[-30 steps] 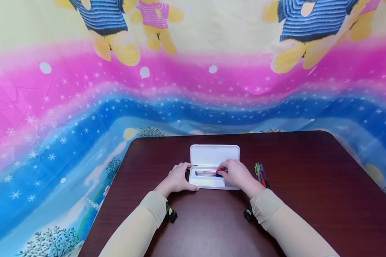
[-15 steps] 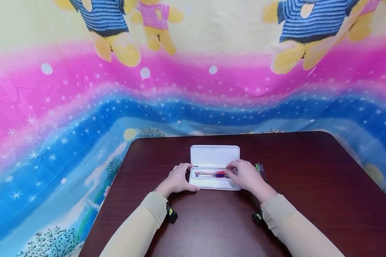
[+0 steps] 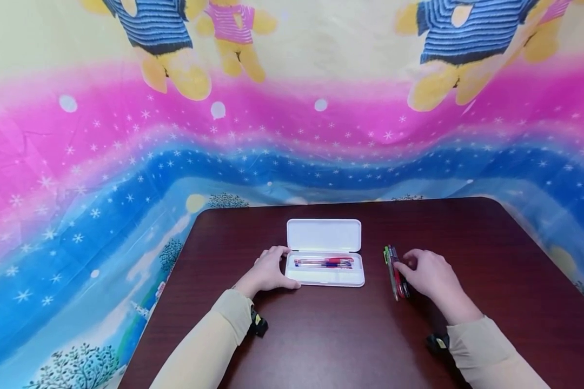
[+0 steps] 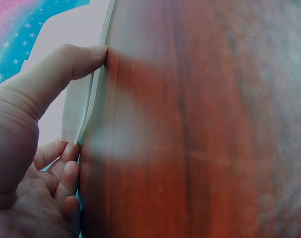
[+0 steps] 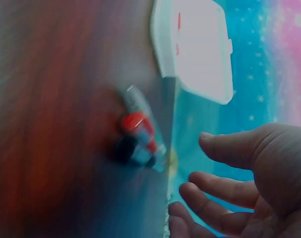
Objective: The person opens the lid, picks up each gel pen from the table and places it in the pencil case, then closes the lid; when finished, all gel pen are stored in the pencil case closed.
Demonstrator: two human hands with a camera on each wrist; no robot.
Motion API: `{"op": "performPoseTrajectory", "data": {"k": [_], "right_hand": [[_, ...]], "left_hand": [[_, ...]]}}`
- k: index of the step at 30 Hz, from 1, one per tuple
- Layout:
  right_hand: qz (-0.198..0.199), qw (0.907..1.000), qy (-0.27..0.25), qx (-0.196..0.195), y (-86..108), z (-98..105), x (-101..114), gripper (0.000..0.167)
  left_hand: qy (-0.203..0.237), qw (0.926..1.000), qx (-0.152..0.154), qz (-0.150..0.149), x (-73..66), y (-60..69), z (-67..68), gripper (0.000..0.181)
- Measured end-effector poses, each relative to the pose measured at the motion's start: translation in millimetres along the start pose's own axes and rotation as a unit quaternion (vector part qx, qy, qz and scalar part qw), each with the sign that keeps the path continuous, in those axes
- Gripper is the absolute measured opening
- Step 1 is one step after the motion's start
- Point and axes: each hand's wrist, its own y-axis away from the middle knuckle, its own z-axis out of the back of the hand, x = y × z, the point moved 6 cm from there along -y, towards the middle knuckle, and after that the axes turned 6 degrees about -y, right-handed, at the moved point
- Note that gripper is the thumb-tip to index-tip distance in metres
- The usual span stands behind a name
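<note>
An open white pencil case (image 3: 323,278) lies on the table, lid tilted back, with red and blue pens (image 3: 325,263) in its tray. My left hand (image 3: 266,271) holds the case's left end; in the left wrist view the thumb of this hand (image 4: 26,134) presses on the case's edge (image 4: 77,111), with the fingers curled at its end. Right of the case lies a small bunch of pens (image 3: 395,275), green, red and dark. Beside them is my right hand (image 3: 432,275). In the right wrist view the pens (image 5: 140,129) look blurred, and the hand (image 5: 259,183) has thumb and fingers apart, holding nothing.
The dark wooden table (image 3: 321,335) extends around the case and both forearms. Behind it hangs a patterned cloth (image 3: 292,124) in pink and blue with bear figures, reaching down along the table's left and right edges.
My right hand has let go of the pens in the case and moved right to the bunch on the table. The pens in the case sit slightly further right. My left hand stays put.
</note>
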Motion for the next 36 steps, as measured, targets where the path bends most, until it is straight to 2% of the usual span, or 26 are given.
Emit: {"op": "performPoseTrajectory", "data": {"k": [5,15,29,36], "right_hand": [[-0.010,0.9996,0.004,0.027,5.4,-1.8,-16.6,0.048],[-0.029,0.9986,-0.007,0.044,10.6,-12.7,-29.9,0.039],[-0.064,0.9975,-0.016,0.028,8.6,-9.1,-33.9,0.030],[-0.052,0.9985,-0.009,0.018,6.5,-3.8,-36.7,0.030]], "left_hand": [[-0.002,1.0000,-0.002,0.002,1.3,-0.7,1.3,0.104],[-0.003,1.0000,0.007,-0.001,1.3,-2.6,-1.5,0.105],[0.002,1.0000,0.005,0.002,-0.3,-0.9,-0.8,0.104],[0.002,1.0000,0.006,0.007,1.1,1.3,-0.9,0.104]]}}
